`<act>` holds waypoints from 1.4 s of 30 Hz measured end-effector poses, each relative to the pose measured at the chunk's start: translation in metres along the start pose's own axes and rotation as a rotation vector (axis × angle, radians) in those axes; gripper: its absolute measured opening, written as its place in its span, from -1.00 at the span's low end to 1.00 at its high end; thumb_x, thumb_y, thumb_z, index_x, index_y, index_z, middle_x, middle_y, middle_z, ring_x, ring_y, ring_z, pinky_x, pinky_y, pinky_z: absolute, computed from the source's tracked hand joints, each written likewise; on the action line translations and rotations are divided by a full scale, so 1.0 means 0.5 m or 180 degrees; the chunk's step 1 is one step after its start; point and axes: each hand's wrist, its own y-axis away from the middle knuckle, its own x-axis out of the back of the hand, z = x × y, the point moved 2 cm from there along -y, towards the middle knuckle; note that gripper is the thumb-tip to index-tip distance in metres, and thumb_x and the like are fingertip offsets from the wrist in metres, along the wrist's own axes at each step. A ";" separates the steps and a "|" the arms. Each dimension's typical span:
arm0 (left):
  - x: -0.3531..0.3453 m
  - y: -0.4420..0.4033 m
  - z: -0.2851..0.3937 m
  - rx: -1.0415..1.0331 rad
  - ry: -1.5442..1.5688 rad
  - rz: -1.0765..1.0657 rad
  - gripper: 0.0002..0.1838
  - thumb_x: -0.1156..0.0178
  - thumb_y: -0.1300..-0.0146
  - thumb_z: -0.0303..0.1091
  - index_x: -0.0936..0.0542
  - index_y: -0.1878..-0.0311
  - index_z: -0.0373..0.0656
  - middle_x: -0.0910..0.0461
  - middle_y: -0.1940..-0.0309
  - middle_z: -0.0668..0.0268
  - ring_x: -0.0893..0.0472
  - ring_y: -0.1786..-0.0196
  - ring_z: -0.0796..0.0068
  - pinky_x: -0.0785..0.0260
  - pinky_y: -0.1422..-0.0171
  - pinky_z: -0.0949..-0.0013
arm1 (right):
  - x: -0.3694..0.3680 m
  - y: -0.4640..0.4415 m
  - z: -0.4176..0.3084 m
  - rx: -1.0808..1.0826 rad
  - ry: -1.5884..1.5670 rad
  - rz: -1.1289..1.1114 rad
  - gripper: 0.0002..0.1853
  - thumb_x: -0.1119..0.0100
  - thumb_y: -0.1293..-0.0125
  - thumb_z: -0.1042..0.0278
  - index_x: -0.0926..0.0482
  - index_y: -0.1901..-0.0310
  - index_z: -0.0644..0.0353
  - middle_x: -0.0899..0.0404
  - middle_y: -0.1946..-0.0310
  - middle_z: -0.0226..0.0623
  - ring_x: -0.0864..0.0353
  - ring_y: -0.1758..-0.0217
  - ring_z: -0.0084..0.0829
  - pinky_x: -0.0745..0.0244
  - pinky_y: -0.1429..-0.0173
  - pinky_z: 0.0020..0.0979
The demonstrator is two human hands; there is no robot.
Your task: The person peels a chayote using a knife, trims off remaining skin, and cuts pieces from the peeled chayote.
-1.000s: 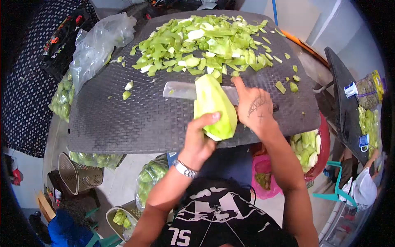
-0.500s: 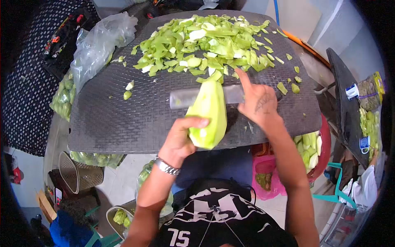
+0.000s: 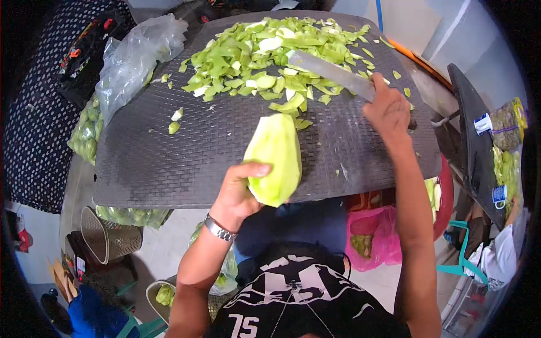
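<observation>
My left hand (image 3: pixel 239 188) wraps round the lower part of a peeled, pale green papaya (image 3: pixel 276 152), held upright above the near edge of the table. Its top end looks cut flat and its sides are faceted. My right hand (image 3: pixel 387 110) grips a knife (image 3: pixel 332 72) with a long, broad blade, off to the right of the papaya. The blade points up and left over a heap of green peelings (image 3: pixel 265 62); its handle is mostly hidden by my fingers. One loose strip of peel (image 3: pixel 288 105) lies just beyond the papaya's top.
The dark woven-pattern table (image 3: pixel 152 163) carries a clear plastic bag (image 3: pixel 135 56) at its left edge. Below on the right are a pink bag (image 3: pixel 389 236) and a red basin (image 3: pixel 445 197). A mesh basket (image 3: pixel 110 236) stands at lower left, and a person in blue (image 3: pixel 96 315) is beyond it.
The knife has moved from behind the papaya up and right, its blade now over the peelings. The papaya has shifted slightly left, and a strip of peel at its top now lies apart.
</observation>
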 end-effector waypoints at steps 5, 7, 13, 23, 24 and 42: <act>-0.022 -0.059 0.043 -0.0538 -0.0584 0.0705 -0.40 -0.41 -0.24 -0.28 -0.53 -0.33 -0.20 -0.70 -0.10 0.13 -0.74 -0.07 0.10 -0.64 -0.09 -0.12 | -0.024 0.012 -0.053 -0.0189 -0.0733 -0.0117 -0.68 -0.33 -0.28 0.30 -0.57 -0.04 0.13 -0.74 0.25 0.06 -0.76 0.15 0.14 -0.60 0.04 0.02; -0.029 -0.072 0.069 -0.0552 -0.0928 0.0977 -0.45 -0.38 -0.35 -0.13 -0.53 -0.32 -0.16 -0.70 -0.10 0.15 -0.73 -0.07 0.11 -0.63 -0.06 -0.18 | -0.041 0.036 -0.065 -0.0120 -0.1352 -0.0456 -0.67 -0.34 -0.31 0.19 -0.60 -0.01 0.19 -0.74 0.21 0.07 -0.75 0.07 0.14 -0.60 -0.03 -0.01; 0.012 -0.059 0.104 -0.0982 -0.0867 0.1392 -0.52 -0.20 -0.53 -0.04 -0.52 -0.34 -0.12 -0.70 -0.10 0.22 -0.73 -0.06 0.24 -0.64 -0.11 0.04 | -0.041 0.086 -0.095 -0.0543 -0.1999 -0.1253 -0.59 -0.26 -0.48 0.02 -0.65 -0.01 0.29 -0.74 0.19 0.05 -0.77 0.14 0.04 -0.62 0.04 -0.09; 0.014 0.002 0.114 -0.1637 0.0676 0.0400 -0.26 0.01 -0.56 0.20 -0.35 -0.53 -0.21 -0.52 -0.35 -0.05 -0.50 -0.41 -0.13 -0.29 -0.52 -0.28 | 0.020 0.212 -0.133 -0.0956 -0.3956 -0.1790 -0.69 0.00 -0.67 0.21 -0.56 -0.07 0.33 -0.54 0.37 -0.30 -0.51 0.63 -0.56 -0.46 0.52 -0.47; 0.009 -0.002 0.104 -0.1539 0.0701 0.0199 -0.27 0.02 -0.56 0.22 -0.37 -0.52 -0.18 -0.53 -0.34 -0.04 -0.52 -0.39 -0.10 -0.32 -0.49 -0.30 | 0.032 0.231 -0.139 -0.0913 -0.4137 -0.1803 -0.72 0.00 -0.67 0.25 -0.54 -0.06 0.34 -0.54 0.37 -0.27 -0.51 0.63 -0.55 -0.46 0.52 -0.46; -0.040 -0.025 0.028 -0.1777 0.0270 0.0033 -0.36 -0.02 -0.56 0.18 -0.48 -0.39 -0.19 -0.60 -0.24 -0.18 -0.67 -0.20 -0.14 -0.51 -0.37 -0.15 | 0.157 0.404 -0.183 -0.0532 -0.3395 -0.2388 -0.27 -0.08 -0.54 0.48 -0.10 -0.68 -0.02 -0.74 0.36 -0.09 -0.72 0.48 -0.44 -0.68 0.19 -0.35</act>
